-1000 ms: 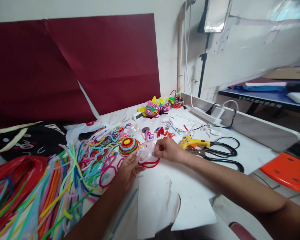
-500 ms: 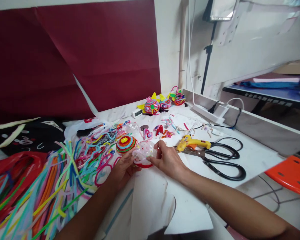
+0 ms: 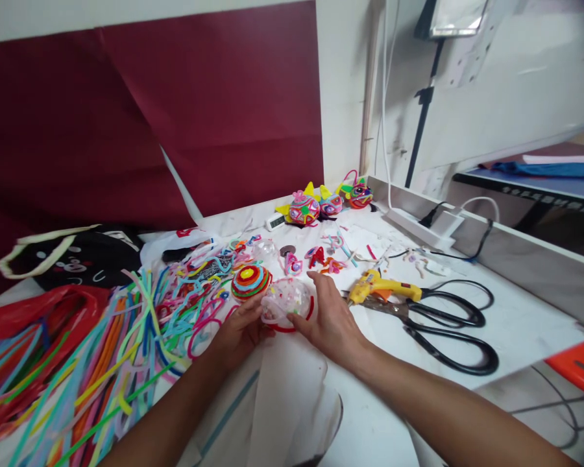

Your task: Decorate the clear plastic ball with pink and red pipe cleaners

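Observation:
A see-through plastic ball (image 3: 288,299) with small coloured specks sits between my hands above the near part of the table. A red pipe cleaner (image 3: 310,310) runs along its lower and right edge. My left hand (image 3: 243,327) grips the ball from the left, thumb on top and fingers curled beneath. My right hand (image 3: 331,318) holds its right side, thumb against the front and the fingers raised behind. Just beyond my left hand lies a dome coiled with striped pipe cleaners (image 3: 251,281), its centre yellow.
A yellow glue gun (image 3: 382,287) lies over large black-handled scissors (image 3: 450,337) at right. Loose pipe cleaners (image 3: 102,363) cover the left. Finished fish-like ornaments (image 3: 304,209) and a small timer (image 3: 275,222) stand at the back. A power strip (image 3: 425,227) lies along the right edge.
My right hand has shifted slightly right, its fingers straighter and farther apart. More of the red pipe cleaner shows at the ball's right side. The whole view has turned a little left.

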A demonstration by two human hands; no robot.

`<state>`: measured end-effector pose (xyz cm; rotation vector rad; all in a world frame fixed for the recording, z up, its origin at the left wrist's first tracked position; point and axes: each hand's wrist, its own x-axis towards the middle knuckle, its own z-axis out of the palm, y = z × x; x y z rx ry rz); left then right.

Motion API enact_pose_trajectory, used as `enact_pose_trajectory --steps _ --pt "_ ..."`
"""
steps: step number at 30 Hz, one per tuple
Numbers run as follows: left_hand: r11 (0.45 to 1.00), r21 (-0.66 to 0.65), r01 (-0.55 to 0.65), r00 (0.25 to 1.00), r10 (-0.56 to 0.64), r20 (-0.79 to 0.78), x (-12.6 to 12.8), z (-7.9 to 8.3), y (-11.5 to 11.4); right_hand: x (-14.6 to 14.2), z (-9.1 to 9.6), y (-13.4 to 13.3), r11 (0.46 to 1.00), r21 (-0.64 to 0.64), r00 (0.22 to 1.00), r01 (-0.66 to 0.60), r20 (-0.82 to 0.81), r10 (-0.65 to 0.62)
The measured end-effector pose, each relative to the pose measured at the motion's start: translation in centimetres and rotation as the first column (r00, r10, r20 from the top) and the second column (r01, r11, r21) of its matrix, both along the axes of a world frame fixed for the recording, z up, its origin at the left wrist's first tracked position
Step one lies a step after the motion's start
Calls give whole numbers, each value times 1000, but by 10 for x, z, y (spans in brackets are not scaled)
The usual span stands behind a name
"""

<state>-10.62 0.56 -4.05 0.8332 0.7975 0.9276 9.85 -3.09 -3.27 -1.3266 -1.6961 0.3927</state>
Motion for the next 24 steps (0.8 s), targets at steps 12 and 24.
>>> enact_pose_trajectory --steps 12,24 --pt "1000 -7 1 1000 -2 -7 0 0 0 -1 1 0 982 -170 995 -78 -76 66" --pt "1000 12 -29 999 28 36 1 -6 -2 3 -9 6 967 -177 968 -184 -201 147"
